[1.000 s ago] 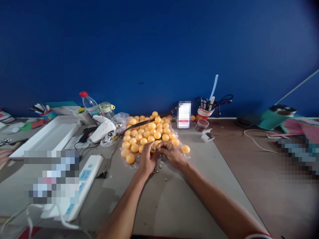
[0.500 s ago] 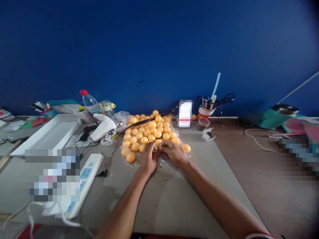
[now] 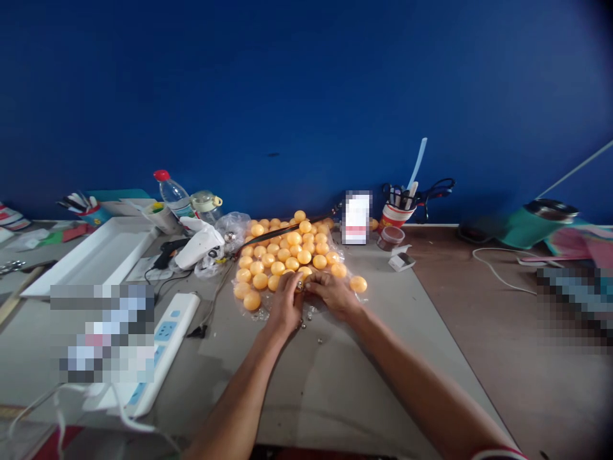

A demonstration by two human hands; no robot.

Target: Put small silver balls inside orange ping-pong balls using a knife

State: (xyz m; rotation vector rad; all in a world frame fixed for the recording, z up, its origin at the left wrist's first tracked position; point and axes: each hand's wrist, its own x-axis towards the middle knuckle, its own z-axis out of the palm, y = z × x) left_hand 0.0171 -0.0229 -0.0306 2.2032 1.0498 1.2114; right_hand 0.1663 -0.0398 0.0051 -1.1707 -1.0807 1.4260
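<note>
At the near edge of many orange balls [image 3: 292,262], my two hands meet. My left hand [image 3: 287,305] is closed around a small shiny metal ball [image 3: 299,286], which shows between thumb and fingers. Close against it from the right, my right hand [image 3: 336,295] has thumb and fingertips pinched together; what they hold, if anything, is too small to make out. Several tiny shiny beads [image 3: 303,326] lie on the table just below the hands. The orange balls rest on clear plastic [image 3: 261,314], and a dark strap [image 3: 278,236] crosses them.
On the left are a white tray [image 3: 90,259], a power strip [image 3: 165,345], a black glue gun [image 3: 170,252] and a bottle with a red cap [image 3: 172,195]. A cup of tools [image 3: 397,214], a small jar [image 3: 391,237] and a small box [image 3: 401,260] stand to the right.
Both hands stay almost in place, close together around the metal ball. The view has shifted very slightly.
</note>
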